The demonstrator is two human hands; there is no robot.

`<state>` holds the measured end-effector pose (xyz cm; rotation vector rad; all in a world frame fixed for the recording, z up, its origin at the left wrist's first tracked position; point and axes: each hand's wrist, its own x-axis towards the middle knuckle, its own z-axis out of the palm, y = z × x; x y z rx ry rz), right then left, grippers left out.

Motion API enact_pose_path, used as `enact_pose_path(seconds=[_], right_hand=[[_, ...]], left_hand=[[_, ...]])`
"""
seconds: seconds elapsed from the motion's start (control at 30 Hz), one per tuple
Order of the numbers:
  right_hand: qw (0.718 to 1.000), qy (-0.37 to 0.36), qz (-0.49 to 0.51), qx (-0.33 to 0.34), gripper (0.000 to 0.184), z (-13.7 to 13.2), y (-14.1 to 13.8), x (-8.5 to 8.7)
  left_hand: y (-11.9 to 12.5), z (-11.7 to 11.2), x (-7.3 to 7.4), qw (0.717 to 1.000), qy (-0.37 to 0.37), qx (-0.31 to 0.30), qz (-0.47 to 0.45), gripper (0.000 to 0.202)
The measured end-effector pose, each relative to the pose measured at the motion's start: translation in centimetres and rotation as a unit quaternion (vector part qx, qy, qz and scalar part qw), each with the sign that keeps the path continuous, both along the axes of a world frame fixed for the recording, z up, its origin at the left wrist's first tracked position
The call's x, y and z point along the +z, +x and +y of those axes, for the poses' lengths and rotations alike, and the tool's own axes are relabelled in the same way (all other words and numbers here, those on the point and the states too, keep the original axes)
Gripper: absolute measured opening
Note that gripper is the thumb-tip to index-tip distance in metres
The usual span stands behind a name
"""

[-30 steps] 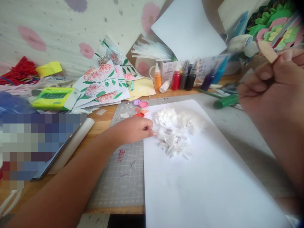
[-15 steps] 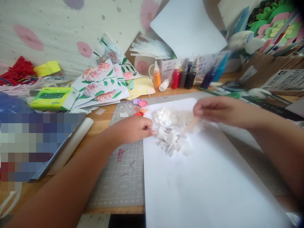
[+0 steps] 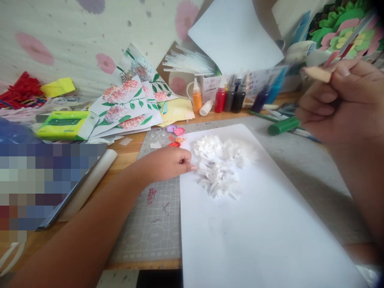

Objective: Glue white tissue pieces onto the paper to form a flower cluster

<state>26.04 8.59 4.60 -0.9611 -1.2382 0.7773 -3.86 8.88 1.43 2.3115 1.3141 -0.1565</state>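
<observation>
My right hand (image 3: 345,100) is raised at the right, closed on a flat wooden craft stick (image 3: 319,74) whose end points left. On the white sheet of paper (image 3: 246,232) lie several crumpled white tissue clumps (image 3: 220,178), bunched in its upper part. At the left edge of that sheet rests my left hand (image 3: 168,163), fingers curled and fingertips beside the tissue. Whatever is between its fingers, if anything, is hidden. A grey cutting mat (image 3: 144,236) lies under the sheet.
Behind the mat stand an orange bottle (image 3: 197,98), a red bottle (image 3: 220,100) and dark bottles (image 3: 239,100). A green marker (image 3: 283,126) lies by my right hand. Petal-like colored pieces (image 3: 179,131) sit at the mat's corner. Flower pictures (image 3: 123,104) and a tablet (image 3: 75,192) are at the left.
My right hand has lifted away from the tissue clumps, moving up and to the right with the craft stick. The left hand has stayed in place.
</observation>
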Motion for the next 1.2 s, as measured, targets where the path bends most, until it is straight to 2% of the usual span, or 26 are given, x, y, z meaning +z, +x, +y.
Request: enact_pose_path(seconds=[0.1,0.23,0.4,0.53,0.77,1.07,1.13,1.2], right_hand=[[0.995,0.004,0.055,0.087,0.011,0.1,-1.1,-0.7],[0.989,-0.047,-0.001,0.141,0.005,-0.1,-2.4,-1.8],[0.94,-0.139,-0.114,0.29,0.009,-0.8,-3.9,-2.5],[0.908,-0.167,-0.161,0.348,0.012,-1.0,-4.4,-2.6],[0.898,-0.183,-0.204,0.345,0.011,-1.2,-5.1,-2.7],[0.896,-0.175,-0.205,0.353,0.012,-1.5,-5.6,-2.6],[0.891,-0.18,-0.269,0.32,0.012,-1.2,-4.9,-2.3],[0.909,-0.164,-0.31,0.224,0.013,-0.9,-3.8,-1.9]], left_hand=[[0.1,0.0,0.0,1.0,-0.006,0.004,-0.005,0.039],[0.1,-0.1,0.1,1.0,-0.009,0.01,-0.002,0.038],[0.0,-0.1,0.1,1.0,-0.008,0.007,0.0,0.038],[0.0,0.1,-0.1,1.0,-0.009,-0.001,-0.002,0.037],[0.0,0.1,-0.1,1.0,-0.014,0.007,0.003,0.037],[0.1,0.1,-0.1,1.0,-0.016,0.018,0.004,0.035],[0.1,0.1,-0.1,1.0,-0.014,0.016,0.004,0.036],[0.0,0.0,0.0,1.0,-0.011,0.017,0.0,0.037]])
